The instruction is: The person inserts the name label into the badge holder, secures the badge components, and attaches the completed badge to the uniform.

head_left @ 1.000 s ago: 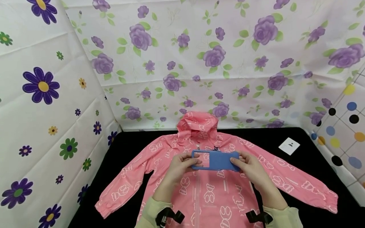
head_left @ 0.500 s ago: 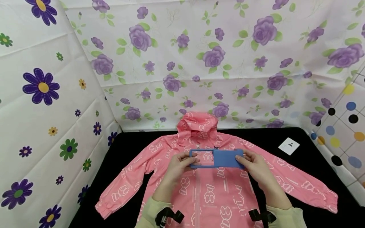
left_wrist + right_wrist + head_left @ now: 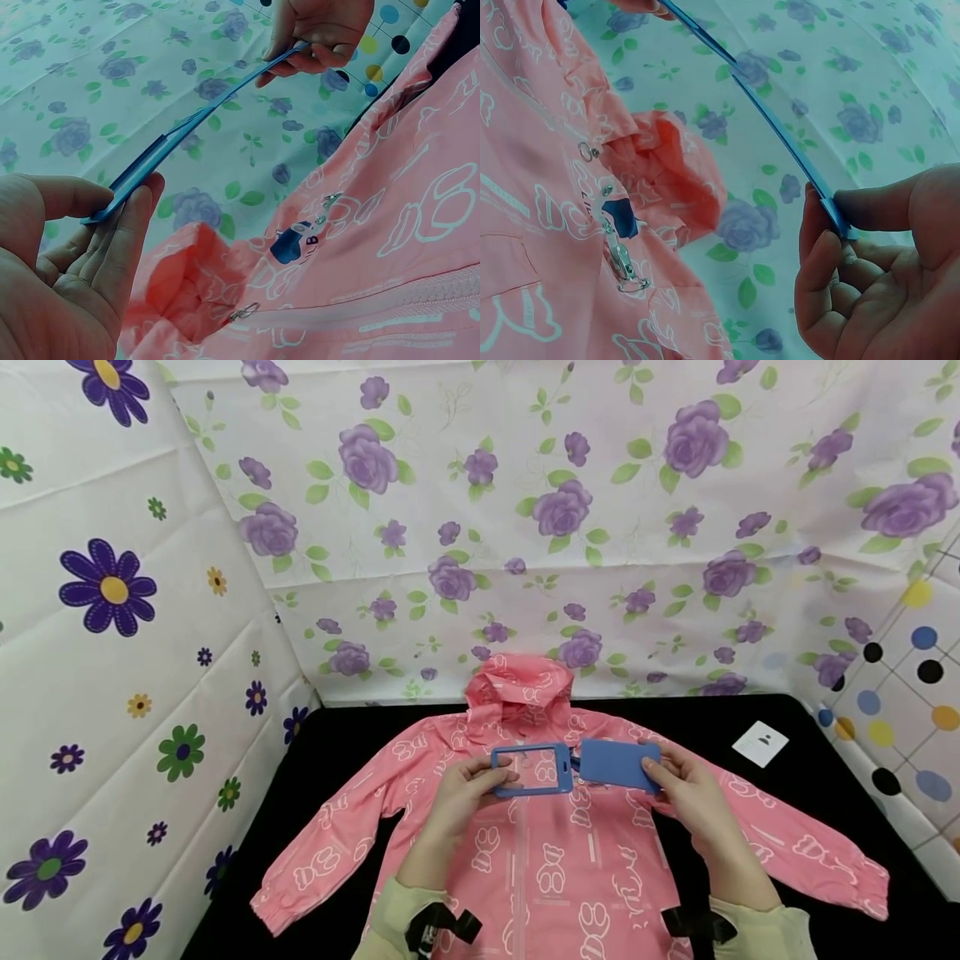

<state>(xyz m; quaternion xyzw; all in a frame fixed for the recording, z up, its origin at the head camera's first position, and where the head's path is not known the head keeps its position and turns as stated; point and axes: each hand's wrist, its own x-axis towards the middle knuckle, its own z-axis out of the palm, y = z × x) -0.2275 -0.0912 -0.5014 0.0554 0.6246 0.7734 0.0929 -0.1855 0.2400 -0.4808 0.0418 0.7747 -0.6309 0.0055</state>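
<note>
My left hand pinches the left end of a blue badge holder frame, whose window shows the jacket behind it. With thumb and fingers, my right hand pinches the right end of a flat blue cover. In the head view a narrow gap separates frame and cover. Both are seen nearly edge-on in the wrist views, the frame near my left thumb and the cover near my right. They are held above a pink hooded jacket spread out with its sleeves to the sides.
A white card with a dark person icon lies on the black table cover, right of the jacket. A metal clip and a small dark blue patch show on the jacket. Floral sheets wall in the back and sides.
My right hand has moved right with the blue cover, sliding it out of the frame until the two came apart. My left hand has shifted slightly left with the frame.
</note>
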